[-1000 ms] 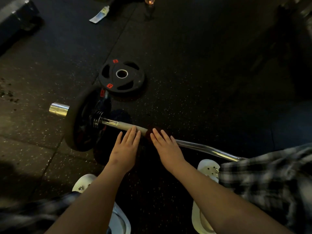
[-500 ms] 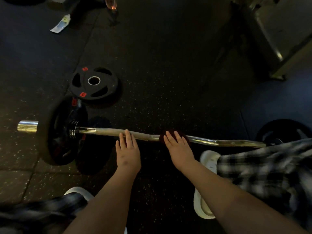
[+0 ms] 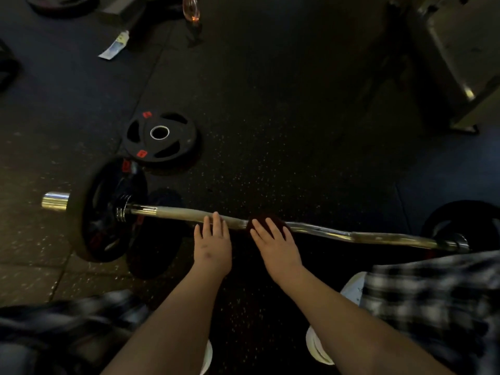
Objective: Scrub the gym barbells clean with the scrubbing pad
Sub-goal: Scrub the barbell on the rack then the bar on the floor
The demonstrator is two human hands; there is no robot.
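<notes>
A chrome curl barbell (image 3: 324,231) lies across the dark rubber floor, with a black plate (image 3: 105,209) on its left sleeve and another black plate (image 3: 465,226) at its right end. My left hand (image 3: 212,244) rests flat, its straight fingertips touching the shaft left of centre. My right hand (image 3: 276,246) lies flat with straight fingers pressing a dark reddish scrubbing pad (image 3: 266,221) onto the shaft. Most of the pad is hidden under my fingers.
A loose black weight plate (image 3: 159,139) with red labels lies flat beyond the bar's left end. A white tube (image 3: 115,46) and a glass bottle (image 3: 191,9) sit far back. A metal machine base (image 3: 460,63) stands at the upper right. My white shoes and plaid knees frame the bottom.
My right hand and the pad have slid right along the shaft, away from my left hand. The view has swung right, bringing the bar's right plate into sight.
</notes>
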